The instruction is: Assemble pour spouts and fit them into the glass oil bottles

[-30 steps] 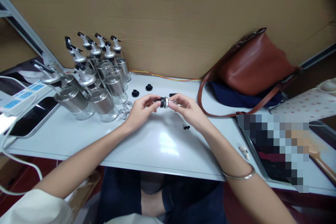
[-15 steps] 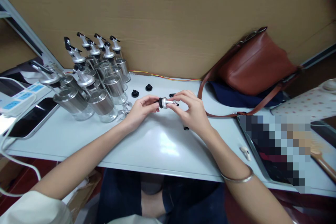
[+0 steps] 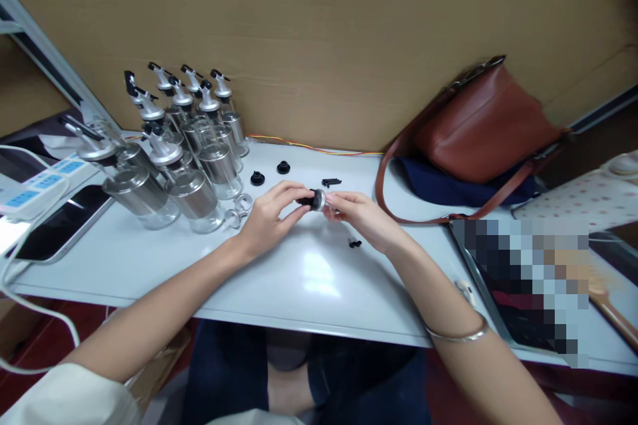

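Both hands meet above the middle of the white table (image 3: 309, 279). My left hand (image 3: 272, 216) and my right hand (image 3: 359, 218) pinch a small pourer cap (image 3: 314, 199), black on the left, silver on the right, from opposite ends. Two black stoppers (image 3: 257, 178) (image 3: 284, 167) lie on the table just behind the hands, with a thin black clip (image 3: 331, 182) to their right. Another tiny black part (image 3: 354, 244) lies in front of my right hand. Several glass and steel dispenser bottles (image 3: 192, 192) with pourer tops stand at the left.
A brown leather bag (image 3: 478, 126) leans on the cardboard wall at the back right, its strap looping onto the table. A phone (image 3: 60, 222) and a power strip (image 3: 40, 182) with white cables sit at the far left. A tray's rim (image 3: 486, 305) lies at the right.
My right hand has dropped lower and turned palm-down over the cap. The cap has tilted, and the black clip behind it now shows. The left hand has hardly moved.
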The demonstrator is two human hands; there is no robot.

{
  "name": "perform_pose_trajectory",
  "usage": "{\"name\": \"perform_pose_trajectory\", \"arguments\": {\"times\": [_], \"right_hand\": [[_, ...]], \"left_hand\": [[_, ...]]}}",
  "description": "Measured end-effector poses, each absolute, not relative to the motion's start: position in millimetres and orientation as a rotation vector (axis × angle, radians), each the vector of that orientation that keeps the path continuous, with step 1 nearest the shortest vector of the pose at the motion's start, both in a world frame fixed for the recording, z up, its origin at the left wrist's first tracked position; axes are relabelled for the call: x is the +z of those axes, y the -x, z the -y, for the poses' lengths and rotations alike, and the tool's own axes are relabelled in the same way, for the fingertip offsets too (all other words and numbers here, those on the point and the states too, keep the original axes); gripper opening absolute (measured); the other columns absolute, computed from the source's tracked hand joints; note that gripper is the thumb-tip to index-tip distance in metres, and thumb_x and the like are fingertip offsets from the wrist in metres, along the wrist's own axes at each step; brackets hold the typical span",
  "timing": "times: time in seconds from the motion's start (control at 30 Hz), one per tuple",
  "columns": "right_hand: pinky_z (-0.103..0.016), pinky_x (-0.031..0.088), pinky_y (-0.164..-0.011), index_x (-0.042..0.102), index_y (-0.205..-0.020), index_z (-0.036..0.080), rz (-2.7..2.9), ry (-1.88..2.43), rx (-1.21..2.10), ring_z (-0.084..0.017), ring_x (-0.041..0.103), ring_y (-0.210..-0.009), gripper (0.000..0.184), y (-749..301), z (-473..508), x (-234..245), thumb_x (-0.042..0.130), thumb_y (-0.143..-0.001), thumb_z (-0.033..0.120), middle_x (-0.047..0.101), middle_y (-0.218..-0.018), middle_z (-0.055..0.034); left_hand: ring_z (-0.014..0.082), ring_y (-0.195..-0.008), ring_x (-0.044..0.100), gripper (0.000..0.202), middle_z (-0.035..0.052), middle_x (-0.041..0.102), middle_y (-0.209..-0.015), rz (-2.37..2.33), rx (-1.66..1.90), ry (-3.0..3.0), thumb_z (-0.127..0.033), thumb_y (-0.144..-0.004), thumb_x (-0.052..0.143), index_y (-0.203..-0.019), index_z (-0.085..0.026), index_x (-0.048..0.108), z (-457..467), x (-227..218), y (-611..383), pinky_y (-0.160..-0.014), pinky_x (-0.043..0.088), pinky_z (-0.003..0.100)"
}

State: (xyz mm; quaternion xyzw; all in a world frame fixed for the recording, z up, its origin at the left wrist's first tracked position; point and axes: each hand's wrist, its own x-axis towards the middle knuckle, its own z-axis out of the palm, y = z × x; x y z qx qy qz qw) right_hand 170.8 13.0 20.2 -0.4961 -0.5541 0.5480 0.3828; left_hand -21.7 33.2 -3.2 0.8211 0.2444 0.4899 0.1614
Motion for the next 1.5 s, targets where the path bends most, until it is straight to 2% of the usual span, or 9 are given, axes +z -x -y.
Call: {"name": "perform_pose_trajectory", "arguments": {"times": [0.17,0.3,0.5,0.67,0.77,0.93,1.1,1.3,1.5], "right_hand": [[-0.031,0.042,-0.073,0.067,-0.081,0.019,1.513,1.129,1.075,-0.017,0.056,-0.081,0.02,-172.3,-12.4,23.9,0.073,-0.07,0.036,0.064,-0.084,-0.0027],[-0.033,0.044,-0.072,0.07,-0.08,0.021,1.681,1.061,0.846,-0.02,0.059,-0.087,0.011,-170.5,-11.7,22.7,0.073,-0.072,0.028,0.066,-0.09,-0.0049],[-0.037,0.046,-0.082,0.072,-0.082,0.025,1.88,1.047,0.473,-0.021,0.063,-0.087,0.006,-167.5,-7.2,23.5,0.067,-0.08,0.024,0.07,-0.088,-0.0044],[-0.035,0.044,-0.074,0.072,-0.082,0.023,1.841,1.2,0.439,-0.02,0.062,-0.074,0.01,-167.1,-5.3,24.6,0.068,-0.08,0.031,0.072,-0.08,-0.0039],[-0.032,0.042,-0.069,0.071,-0.078,0.02,1.73,1.287,0.587,-0.019,0.06,-0.069,0.014,-167.3,-6.3,25.6,0.067,-0.078,0.034,0.07,-0.073,-0.0036],[-0.028,0.04,-0.058,0.063,-0.069,0.015,1.415,1.266,1.389,-0.012,0.053,-0.049,0.028,-169.6,-9.8,27.7,0.068,-0.071,0.043,0.063,-0.055,-0.0016],[-0.026,0.036,-0.051,0.06,-0.07,0.016,1.253,1.192,1.691,-0.009,0.046,-0.046,0.031,-169.3,-10.9,25.5,0.071,-0.067,0.045,0.055,-0.052,0.0023],[-0.028,0.041,-0.065,0.056,-0.077,0.02,1.543,1.124,1.099,-0.014,0.056,-0.065,0.021,-165.3,-10.2,17.7,0.065,-0.079,0.038,0.063,-0.067,-0.0002],[-0.031,0.043,-0.07,0.062,-0.082,0.021,2.011,1.051,0.414,-0.019,0.056,-0.073,0.011,-165.5,-6.3,17.4,0.057,-0.089,0.028,0.066,-0.08,-0.005]], "left_hand": [[0.0126,-0.064,0.06,0.023,0.0027,0.067,-0.074,-0.868,1.117,-1.614,-0.033,-0.079,0.067,-0.092,-0.014,0.068,-34.7,0.5,17.8,-0.067,0.05,0.027],[0.0096,-0.057,0.058,0.028,0.002,0.067,-0.069,-0.768,0.908,-1.15,-0.038,-0.072,0.073,-0.081,-0.013,0.069,-40.1,0.2,19.2,-0.061,0.048,0.025],[0.0091,-0.063,0.059,0.02,0.003,0.069,-0.075,-0.712,0.849,-0.953,-0.029,-0.068,0.077,-0.08,-0.014,0.071,-44.3,-6.5,21.9,-0.067,0.049,0.025],[0.0147,-0.078,0.065,0.026,0.0024,0.07,-0.084,-0.768,1.03,-1.197,-0.023,-0.061,0.081,-0.084,-0.016,0.07,-43.3,-9.4,18.2,-0.08,0.051,0.032],[0.0172,-0.084,0.066,0.018,0.005,0.07,-0.088,-0.781,1.178,-1.561,-0.022,-0.07,0.075,-0.086,-0.016,0.069,-39.1,-8.8,18.2,-0.082,0.052,0.034],[0.0151,-0.089,0.066,0.013,0.0067,0.069,-0.095,-0.621,1.442,-2.406,-0.012,-0.085,0.061,-0.093,-0.019,0.069,-33.1,-7.0,22.3,-0.078,0.055,0.029],[0.0146,-0.089,0.066,0.016,0.0072,0.069,-0.096,-0.569,1.467,-2.546,-0.012,-0.087,0.057,-0.097,-0.02,0.067,-33.7,-5.6,24.9,-0.076,0.056,0.028],[0.0184,-0.083,0.067,0.016,0.0071,0.072,-0.09,-0.805,1.239,-1.806,-0.025,-0.075,0.072,-0.088,-0.016,0.07,-39.1,-3.9,21.6,-0.08,0.054,0.033],[0.0122,-0.066,0.064,0.024,0.0025,0.072,-0.079,-0.736,0.928,-1.146,-0.022,-0.06,0.081,-0.082,-0.015,0.072,-47.9,-1.7,25.6,-0.071,0.052,0.029]]}}
